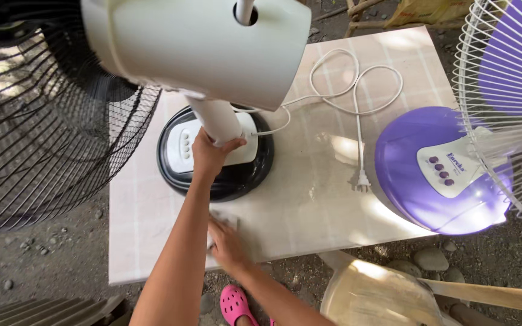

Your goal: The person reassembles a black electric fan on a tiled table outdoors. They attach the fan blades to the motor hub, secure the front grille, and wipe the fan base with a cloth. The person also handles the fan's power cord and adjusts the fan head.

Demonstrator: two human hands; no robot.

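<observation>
My left hand (210,154) grips the white fan pole (217,119) while my right hand (226,241) presses flat, open, on the bench (309,199).

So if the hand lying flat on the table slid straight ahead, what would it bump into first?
Probably the black round fan base. The right hand points up the table toward it, with only bare tabletop between, though depth is hard to judge.

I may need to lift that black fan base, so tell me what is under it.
The black fan base sits on a pale tiled tabletop. Its own footprint hides whatever lies directly beneath it. The left hand grips the white fan pole above it; the right hand presses on the tabletop nearby.
</observation>
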